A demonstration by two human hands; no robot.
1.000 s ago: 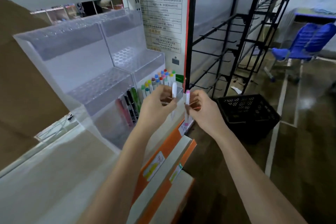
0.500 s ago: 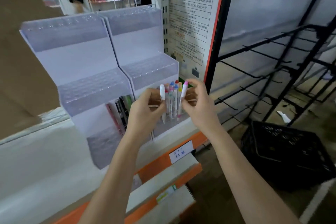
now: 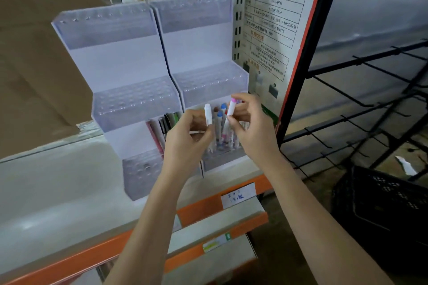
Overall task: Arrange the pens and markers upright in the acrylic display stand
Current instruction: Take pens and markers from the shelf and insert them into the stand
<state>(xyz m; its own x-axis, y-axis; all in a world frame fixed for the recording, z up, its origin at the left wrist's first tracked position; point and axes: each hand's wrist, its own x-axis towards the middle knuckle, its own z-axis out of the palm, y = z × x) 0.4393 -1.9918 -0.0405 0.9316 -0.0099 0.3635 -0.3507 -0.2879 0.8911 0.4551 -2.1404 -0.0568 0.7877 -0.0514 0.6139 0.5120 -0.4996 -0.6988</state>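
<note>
My left hand [image 3: 187, 139] pinches a white marker [image 3: 208, 114] between thumb and fingertips, upright, its cap end up. My right hand [image 3: 251, 129] pinches a pink-tipped marker [image 3: 230, 109], which leans a little to the right at the top. Both markers are held in front of the lowest tier of the right acrylic display stand [image 3: 208, 53], where a cluster of standing markers [image 3: 221, 127] with blue, red and other caps sits just behind my fingers. Beside it on the left stands a second acrylic stand [image 3: 120, 62], touching the first along its side; its bottom tier holds a few dark, green and pink pens [image 3: 165, 124], leaning. The upper tiers of both stands show rows of holes. Both stands rest on a pale shelf [image 3: 58, 183] with an orange front edge, which carries a handwritten price label [image 3: 237, 195]. To the right are a printed poster [image 3: 273, 18], a black wire rack [image 3: 370, 99] and a black plastic crate [image 3: 384, 210] on the floor.
</note>
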